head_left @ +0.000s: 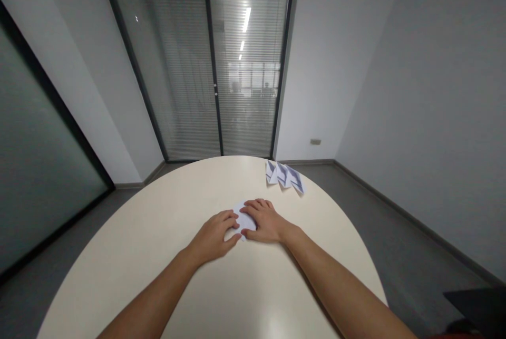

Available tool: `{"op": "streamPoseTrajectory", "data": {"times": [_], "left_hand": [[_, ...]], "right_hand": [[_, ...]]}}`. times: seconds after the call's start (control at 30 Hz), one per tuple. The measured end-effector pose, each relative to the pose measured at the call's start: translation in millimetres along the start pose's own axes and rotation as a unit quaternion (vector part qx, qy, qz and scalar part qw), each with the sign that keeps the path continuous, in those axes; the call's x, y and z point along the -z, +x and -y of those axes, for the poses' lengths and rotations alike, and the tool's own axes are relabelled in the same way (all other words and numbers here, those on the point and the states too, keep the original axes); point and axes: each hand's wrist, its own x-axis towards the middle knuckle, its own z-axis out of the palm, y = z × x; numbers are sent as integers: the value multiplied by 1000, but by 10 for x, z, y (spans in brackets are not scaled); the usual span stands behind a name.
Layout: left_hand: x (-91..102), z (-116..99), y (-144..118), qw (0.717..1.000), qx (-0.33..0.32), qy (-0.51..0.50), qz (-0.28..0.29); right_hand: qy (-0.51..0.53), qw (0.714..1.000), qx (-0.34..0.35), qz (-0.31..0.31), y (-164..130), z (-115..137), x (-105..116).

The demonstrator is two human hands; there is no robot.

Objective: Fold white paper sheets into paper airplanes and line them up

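Observation:
A small folded sheet of white paper (245, 221) lies on the table between my two hands. My left hand (216, 234) rests at its left side, fingertips on the paper and thumb stretched along the near edge. From the right, my right hand (264, 221) reaches over the sheet with its fingers spread across the far part and its thumb near the close edge. Both hands are open and press down on the paper, covering parts of its outline. Beyond them, three folded white paper pieces (283, 176) with bluish-grey shaded faces sit in a row.
The round cream table (158, 244) has its far edge close to a glass partition with blinds (245, 112). White walls stand left and right, with a wall socket (315, 142) low down. A dark object (480, 307) shows at the lower right.

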Motion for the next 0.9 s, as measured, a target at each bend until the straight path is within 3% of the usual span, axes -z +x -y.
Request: {"op": "streamPoseTrajectory", "data": {"times": [0.23,0.53,0.67,0.77,0.9], "left_hand": [[31,-1,-17,999,-24,-30,19],[2,16,-19,999,-16,-21,26],[15,-9,-4,999,-20,-22,24],[40,-30,1,999,-27,-33,26],[53,-36,2,999,-29,-39,24]], "right_hand": [[12,998,-21,51,6,-56,-27],[-3,999,-52,-2,-14,-54,15],[15,999,-20,-36,-15,27,36],[41,999,10,-6,4,71,6],[37,998,-34,37,35,15,-49]]}}
